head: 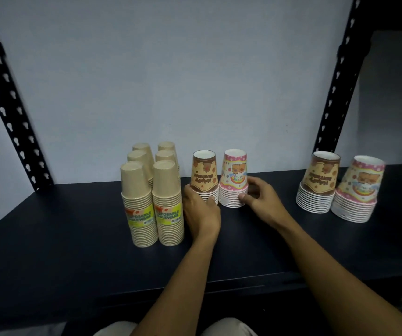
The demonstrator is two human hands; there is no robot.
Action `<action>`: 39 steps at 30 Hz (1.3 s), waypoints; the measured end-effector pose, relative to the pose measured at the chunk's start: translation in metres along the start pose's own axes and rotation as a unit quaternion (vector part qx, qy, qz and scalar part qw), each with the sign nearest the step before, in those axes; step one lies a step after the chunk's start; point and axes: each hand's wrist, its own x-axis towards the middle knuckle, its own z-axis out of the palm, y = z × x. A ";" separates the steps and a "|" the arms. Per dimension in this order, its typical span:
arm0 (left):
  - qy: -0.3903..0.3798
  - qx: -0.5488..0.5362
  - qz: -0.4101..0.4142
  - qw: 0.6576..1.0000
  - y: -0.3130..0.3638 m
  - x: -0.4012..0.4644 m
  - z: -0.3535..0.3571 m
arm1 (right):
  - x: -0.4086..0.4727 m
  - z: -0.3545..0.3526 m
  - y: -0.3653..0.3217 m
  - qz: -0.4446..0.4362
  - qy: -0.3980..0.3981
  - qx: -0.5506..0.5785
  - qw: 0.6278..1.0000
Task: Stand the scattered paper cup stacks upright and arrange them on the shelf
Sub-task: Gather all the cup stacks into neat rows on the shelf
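Pale matte wall (195,69) behind a dark smooth metal shelf (49,238) framed by black perforated steel uprights (13,117). On it, upside-down and upright: six plain kraft paper cup stacks (144,204) in two rows at left, a glossy printed brown-and-pink pair (338,185) well apart at right. Centred, touching: brown birthday-print stack (204,175) gripped at its ribbed rims by left hand (201,214), pink one (234,178) by right hand (260,197).

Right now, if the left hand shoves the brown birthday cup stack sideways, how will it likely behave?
The brown birthday stack probably slides easily: nested paper cups look light. It stands rim-down on a wide base, so tipping seems unlikely under the left hand's low grip. The pink stack stands right beside it and would likely get pushed.
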 end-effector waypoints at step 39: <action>-0.222 0.175 0.186 0.941 0.006 -0.065 -0.030 | -0.088 -0.031 -0.010 0.025 0.003 -0.329 0.944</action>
